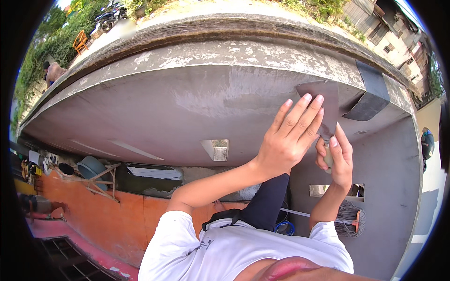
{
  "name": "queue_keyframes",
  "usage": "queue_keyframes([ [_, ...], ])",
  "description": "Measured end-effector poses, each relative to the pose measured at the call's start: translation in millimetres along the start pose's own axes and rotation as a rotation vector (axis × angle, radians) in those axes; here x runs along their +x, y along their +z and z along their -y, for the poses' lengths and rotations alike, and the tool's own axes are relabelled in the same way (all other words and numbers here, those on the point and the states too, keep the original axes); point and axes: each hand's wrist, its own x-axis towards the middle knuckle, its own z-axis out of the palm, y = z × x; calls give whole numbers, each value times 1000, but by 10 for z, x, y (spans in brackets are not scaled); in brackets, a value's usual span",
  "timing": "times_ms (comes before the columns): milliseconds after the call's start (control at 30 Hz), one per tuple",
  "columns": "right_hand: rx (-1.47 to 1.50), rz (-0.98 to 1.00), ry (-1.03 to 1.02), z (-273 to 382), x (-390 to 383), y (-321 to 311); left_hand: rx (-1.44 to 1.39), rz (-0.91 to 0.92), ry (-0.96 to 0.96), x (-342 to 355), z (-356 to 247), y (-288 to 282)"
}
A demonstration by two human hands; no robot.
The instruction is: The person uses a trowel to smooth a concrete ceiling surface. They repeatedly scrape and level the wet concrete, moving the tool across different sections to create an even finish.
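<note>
Metal scraper (331,110) sits partly hidden behind the left hand (289,140).

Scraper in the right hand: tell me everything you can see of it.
The scraper has a thin, grey, metal-looking blade that widens toward its far edge, and a pale handle. The right hand grips the handle; the left hand reaches flat over the blade's left side. The blade appears to lie against the grey wall, near its upper edge, handle toward the person.

Outdoor work spot: smooth grey wall (136,107), greenery (54,49), motorbike (107,19).
</note>
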Motion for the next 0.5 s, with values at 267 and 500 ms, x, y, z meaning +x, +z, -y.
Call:
queue_keyframes([
  [267,-280,82,149,792,326,185,-182,-75,-69,212,-82,55],
  [500,-429,-18,127,937,118,111,-311,-74,53,236,-85,195],
])
